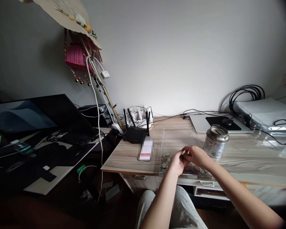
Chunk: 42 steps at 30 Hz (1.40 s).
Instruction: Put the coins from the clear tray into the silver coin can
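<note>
Above a clear plastic tray [178,135], my two hands meet close together. My left hand [176,163] is curled, palm partly up, around a dark coin [181,157]; any others in its palm are hidden. The fingers of my right hand [197,156] are closed at that same coin, pinching at its edge. Loose silver and brownish coins [165,160] lie at the tray's left side, and several more coins [197,168] are spread along its near side, partly under my hands. A round metal tin [215,143] with a slotted lid stands upright just right of the tray.
A black router [135,134] and a phone-like white card [146,150] lie left of the tray. Behind the tin are a silver board [196,122], a mouse [227,121] and black cables. Monitors [62,117] stand on the left desk. A white cable [96,105] hangs down between the desks.
</note>
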Each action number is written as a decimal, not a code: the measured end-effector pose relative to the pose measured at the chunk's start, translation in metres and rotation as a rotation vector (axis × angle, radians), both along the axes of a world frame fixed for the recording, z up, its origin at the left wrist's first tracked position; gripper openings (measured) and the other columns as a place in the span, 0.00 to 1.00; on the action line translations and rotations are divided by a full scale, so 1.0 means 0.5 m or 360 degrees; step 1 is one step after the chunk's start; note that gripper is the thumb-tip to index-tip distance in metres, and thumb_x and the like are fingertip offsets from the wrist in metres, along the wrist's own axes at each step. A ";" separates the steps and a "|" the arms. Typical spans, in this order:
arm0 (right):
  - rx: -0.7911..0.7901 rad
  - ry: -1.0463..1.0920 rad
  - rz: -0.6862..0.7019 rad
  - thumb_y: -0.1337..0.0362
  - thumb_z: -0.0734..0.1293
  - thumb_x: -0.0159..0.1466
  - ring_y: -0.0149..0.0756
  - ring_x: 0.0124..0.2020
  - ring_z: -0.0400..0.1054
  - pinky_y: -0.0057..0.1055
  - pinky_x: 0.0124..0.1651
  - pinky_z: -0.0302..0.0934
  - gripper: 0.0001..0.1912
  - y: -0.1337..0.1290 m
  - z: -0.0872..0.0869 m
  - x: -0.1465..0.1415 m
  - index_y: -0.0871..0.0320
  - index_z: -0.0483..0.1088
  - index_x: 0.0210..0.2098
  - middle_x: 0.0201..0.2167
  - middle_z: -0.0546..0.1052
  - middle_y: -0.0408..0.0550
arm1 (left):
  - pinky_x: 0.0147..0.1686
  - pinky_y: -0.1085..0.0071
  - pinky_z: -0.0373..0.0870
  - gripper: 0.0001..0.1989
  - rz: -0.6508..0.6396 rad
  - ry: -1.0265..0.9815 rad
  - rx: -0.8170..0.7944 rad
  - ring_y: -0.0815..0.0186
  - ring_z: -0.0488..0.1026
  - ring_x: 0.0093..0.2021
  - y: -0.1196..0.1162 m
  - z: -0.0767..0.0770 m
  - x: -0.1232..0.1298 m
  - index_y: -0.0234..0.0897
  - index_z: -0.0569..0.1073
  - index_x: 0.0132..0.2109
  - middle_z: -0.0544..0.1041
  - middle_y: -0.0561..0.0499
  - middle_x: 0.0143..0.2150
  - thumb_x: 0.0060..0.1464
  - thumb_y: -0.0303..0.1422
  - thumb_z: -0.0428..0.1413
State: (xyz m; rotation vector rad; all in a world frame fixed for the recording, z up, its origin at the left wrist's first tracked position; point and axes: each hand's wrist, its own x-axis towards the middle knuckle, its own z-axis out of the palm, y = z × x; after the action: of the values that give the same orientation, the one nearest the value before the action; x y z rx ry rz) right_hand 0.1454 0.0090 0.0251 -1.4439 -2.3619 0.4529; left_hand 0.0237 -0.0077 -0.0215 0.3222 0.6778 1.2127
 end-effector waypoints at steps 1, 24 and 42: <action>0.0019 -0.0003 -0.0009 0.64 0.62 0.52 0.30 0.29 0.65 0.25 0.29 0.55 0.10 -0.001 0.000 0.001 0.54 0.72 0.34 0.30 0.74 0.44 | 0.29 0.73 0.70 0.05 -0.0021 -0.0019 -0.0012 0.69 0.71 0.28 0.000 0.001 0.000 0.29 0.70 0.34 0.73 0.46 0.30 0.48 0.26 0.52; 0.1022 -0.0022 -0.0997 0.56 0.58 0.57 0.42 0.38 0.63 0.34 0.34 0.55 0.17 0.040 0.114 0.173 0.57 0.71 0.40 0.35 0.73 0.52 | 0.40 0.68 0.68 0.13 -0.0097 -0.0125 0.0012 0.60 0.73 0.40 -0.006 0.006 -0.012 0.26 0.68 0.42 0.74 0.37 0.38 0.49 0.29 0.50; 0.0588 0.0094 -0.0713 0.50 0.58 0.56 0.33 0.28 0.65 0.27 0.24 0.52 0.17 0.029 0.086 0.136 0.54 0.72 0.30 0.29 0.75 0.47 | 0.44 0.66 0.68 0.17 -0.0067 -0.0137 0.0105 0.61 0.73 0.41 -0.011 0.009 -0.015 0.25 0.67 0.42 0.73 0.39 0.35 0.42 0.18 0.45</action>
State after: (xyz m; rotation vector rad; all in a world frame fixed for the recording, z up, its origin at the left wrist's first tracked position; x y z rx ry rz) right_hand 0.2133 0.0236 0.0680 -1.6730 -1.8656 -0.0549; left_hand 0.0164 -0.0130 -0.0173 0.3360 0.5550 1.2033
